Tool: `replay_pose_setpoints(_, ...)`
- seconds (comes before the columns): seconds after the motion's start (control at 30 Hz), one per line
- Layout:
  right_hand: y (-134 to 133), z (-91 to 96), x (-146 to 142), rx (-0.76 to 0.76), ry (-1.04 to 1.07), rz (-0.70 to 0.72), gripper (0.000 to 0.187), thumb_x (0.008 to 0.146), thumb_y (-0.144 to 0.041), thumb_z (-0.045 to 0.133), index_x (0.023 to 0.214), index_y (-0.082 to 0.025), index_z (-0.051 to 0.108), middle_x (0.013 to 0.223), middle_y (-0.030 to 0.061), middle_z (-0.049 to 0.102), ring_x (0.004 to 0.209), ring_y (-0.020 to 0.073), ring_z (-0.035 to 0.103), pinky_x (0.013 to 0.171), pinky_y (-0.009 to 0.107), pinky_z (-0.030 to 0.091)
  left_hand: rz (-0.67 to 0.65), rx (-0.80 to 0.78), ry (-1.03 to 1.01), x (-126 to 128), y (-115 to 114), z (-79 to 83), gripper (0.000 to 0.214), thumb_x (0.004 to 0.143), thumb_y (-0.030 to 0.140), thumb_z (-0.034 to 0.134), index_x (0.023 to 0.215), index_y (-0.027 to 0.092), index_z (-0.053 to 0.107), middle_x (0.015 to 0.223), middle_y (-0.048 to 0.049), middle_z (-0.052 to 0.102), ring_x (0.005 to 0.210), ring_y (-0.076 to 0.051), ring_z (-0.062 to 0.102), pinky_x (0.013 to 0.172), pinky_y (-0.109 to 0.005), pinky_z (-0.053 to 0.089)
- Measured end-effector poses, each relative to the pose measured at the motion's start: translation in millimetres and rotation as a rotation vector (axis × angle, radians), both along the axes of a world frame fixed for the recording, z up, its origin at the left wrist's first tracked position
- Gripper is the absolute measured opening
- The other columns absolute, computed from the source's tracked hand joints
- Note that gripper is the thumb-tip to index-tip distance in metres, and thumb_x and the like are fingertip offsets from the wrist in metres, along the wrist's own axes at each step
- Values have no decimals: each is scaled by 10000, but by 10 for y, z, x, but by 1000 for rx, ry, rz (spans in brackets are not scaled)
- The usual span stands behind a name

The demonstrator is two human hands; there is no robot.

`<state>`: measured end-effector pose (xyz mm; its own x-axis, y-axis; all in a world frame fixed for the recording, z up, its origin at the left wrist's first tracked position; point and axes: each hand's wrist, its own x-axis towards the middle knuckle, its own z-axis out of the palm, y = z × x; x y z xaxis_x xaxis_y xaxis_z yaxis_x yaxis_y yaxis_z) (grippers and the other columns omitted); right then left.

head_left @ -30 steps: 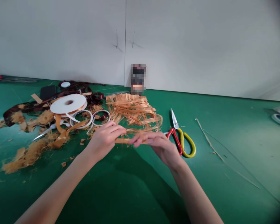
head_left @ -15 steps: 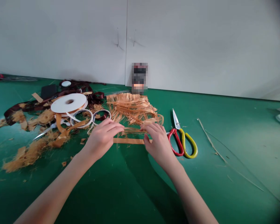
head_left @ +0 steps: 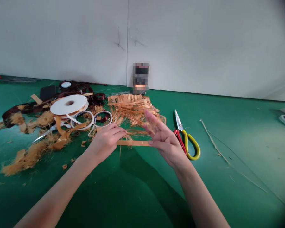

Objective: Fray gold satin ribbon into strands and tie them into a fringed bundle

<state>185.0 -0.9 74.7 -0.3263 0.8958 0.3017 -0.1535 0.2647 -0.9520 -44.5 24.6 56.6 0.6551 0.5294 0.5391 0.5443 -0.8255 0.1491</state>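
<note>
My left hand [head_left: 108, 138] pinches one end of a frayed tan ribbon piece [head_left: 136, 133], its loose threads stretching right. My right hand [head_left: 167, 141] has its palm turned inward and its fingers apart, smeared by motion; fine threads show beside them. Below lies a flat strip of tan ribbon [head_left: 134, 143] across the space between my hands. Just beyond is a layered pile of fringed ribbon pieces [head_left: 133, 107]. Scissors with one red and one yellow handle [head_left: 195, 147] rest right of my right hand, which partly hides the red loop.
A white ribbon spool [head_left: 61, 106], two tape rings [head_left: 103, 118], brown ribbon [head_left: 16, 110] and tufts of thread [head_left: 26, 158] clutter the left. A pixelated upright object [head_left: 141, 77] leans against the white wall [head_left: 192, 41]. A thin pale strip [head_left: 213, 142] lies at right.
My right hand has rolled over from palm down, its fingers spreading and lifting off the frayed ribbon. My left hand keeps its pinch in nearly the same place.
</note>
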Motion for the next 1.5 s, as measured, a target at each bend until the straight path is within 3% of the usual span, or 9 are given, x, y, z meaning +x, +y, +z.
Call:
replay_pose_setpoints(0.17,85,-126,67,315,-604,-326,887,614,98,326,1413,-271,434,1533,-10,364,1433,196,286,1171,495,228,10,67,-88,15,-7,60,385,786,-110,388,970,117,638,941,-102,725,851,-208,609,732,-376,563)
replay_pose_setpoints(0.3,83,-182,34,416,-900,-402,655,527,75,327,1025,-175,673,1173,90,683,1145,269,573,936,492,427,35,192,-111,-8,-4,120,346,801,-105,414,957,103,642,930,-125,725,827,-211,598,687,-367,559)
replay_pose_setpoints(0.43,-4,-73,-48,214,-632,-107,374,497,48,313,574,-201,581,685,20,666,749,181,627,736,352,489,50,210,-102,-28,1,129,342,808,-99,419,956,106,649,926,-120,729,824,-206,597,677,-355,560)
replay_pose_setpoints(0.57,-72,21,-71,-59,-139,257,396,646,58,366,598,-218,645,766,-8,730,790,153,681,777,330,534,-12,173,-62,22,-21,100,320,842,-65,404,937,113,653,932,-110,731,821,-194,588,690,-336,562)
replay_pose_setpoints(0.67,-67,23,-39,-109,-9,189,538,689,59,425,949,-295,735,1131,-31,720,1132,173,627,1005,393,469,-37,182,0,76,-40,82,339,876,-30,373,979,117,661,923,-101,732,797,-190,588,685,-333,560)
replay_pose_setpoints(0.83,-32,-40,-40,47,-228,-19,875,676,70,367,1438,-360,382,1555,-80,293,1452,167,221,1182,462,230,7,242,40,83,-38,77,344,903,-3,357,1036,99,657,962,-134,721,836,-209,609,738,-375,562)
replay_pose_setpoints(1.1,63,-205,-36,326,-899,-361,725,524,89,317,1118,-172,641,1288,121,621,1204,296,547,968,543,406,99,419,83,-73,-8,163,302,882,-8,423,1041,117,647,982,-121,727,801,-214,614,692,-374,553)
replay_pose_setpoints(1.3,-11,-55,-63,134,-583,1,435,512,85,297,640,-198,601,764,7,709,798,168,668,788,344,512,113,389,40,-129,39,192,323,884,-10,413,1070,119,644,965,-116,728,786,-214,602,678,-373,544)
replay_pose_setpoints(1.5,-78,22,-72,-49,-62,165,641,696,73,389,1128,-312,664,1306,-44,623,1283,161,512,1086,397,398,8,281,19,-16,14,120,244,900,9,443,993,105,647,936,-105,729,811,-196,600,702,-339,563)
